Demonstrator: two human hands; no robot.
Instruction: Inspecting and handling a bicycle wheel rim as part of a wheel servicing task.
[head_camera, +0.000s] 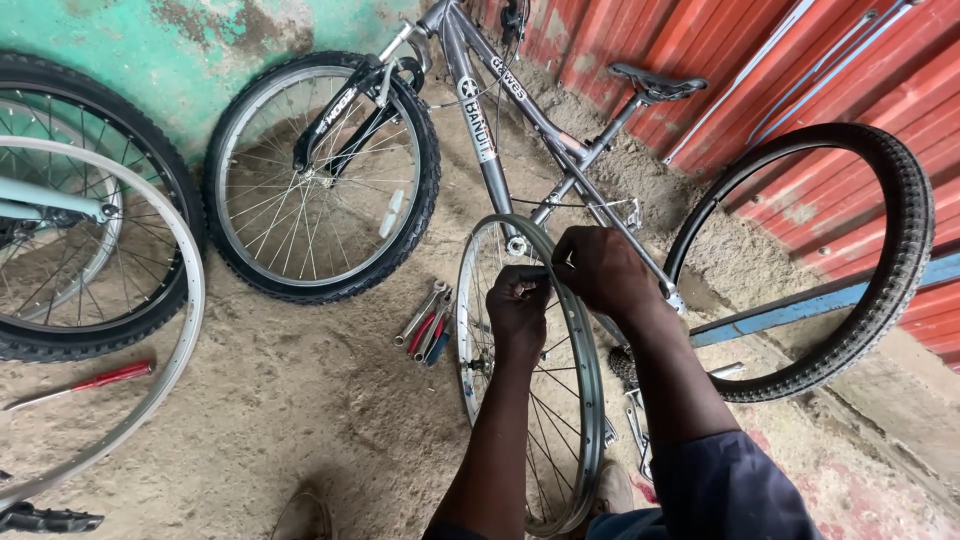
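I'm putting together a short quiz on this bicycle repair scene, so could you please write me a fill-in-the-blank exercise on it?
1. Both hands, the left hand and the right hand, grip the top of a bare wheel ____.
2. The loose tyre leans against the ____ corrugated wall.
3. The screwdriver on the sandy ground has a ____ handle.
4. The grey bicycle stands without its ____ wheel.

Missing words: rim; red; red; rear

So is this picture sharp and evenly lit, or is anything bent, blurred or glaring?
Head view: soft, even daylight, no hard shadows or glare on the sandy ground. Wide lens curves the edges, bowing the loose tyre and bare rim at left. Left hand, right hand and the spoked wheel rim they grip look sharp; no obvious blur.
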